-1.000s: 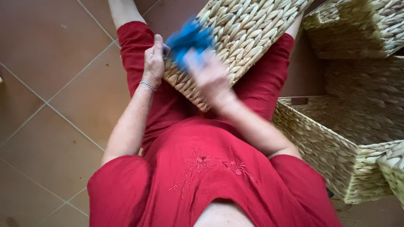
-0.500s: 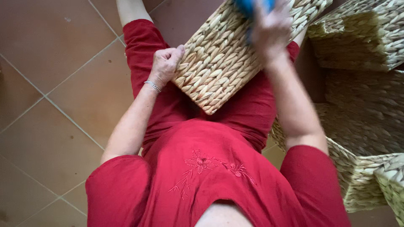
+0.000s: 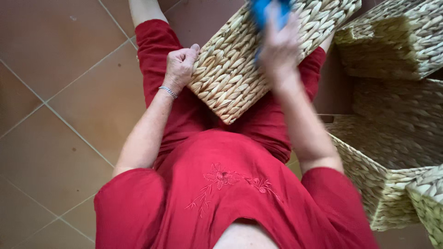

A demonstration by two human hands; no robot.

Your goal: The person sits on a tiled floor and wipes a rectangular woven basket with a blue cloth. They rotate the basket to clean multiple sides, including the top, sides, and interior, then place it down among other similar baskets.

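Head view: a woven basket (image 3: 244,60) lies tilted across my red-clad lap, its flat side up. My left hand (image 3: 180,64) is curled shut on the basket's left edge, thumb on top, a thin bracelet (image 3: 168,91) at the wrist. My right hand (image 3: 279,44), motion-blurred, grips a blue cloth (image 3: 263,9) against the basket's upper surface, while more woven baskets (image 3: 392,138) stand just beside on the tiled floor (image 3: 55,69).
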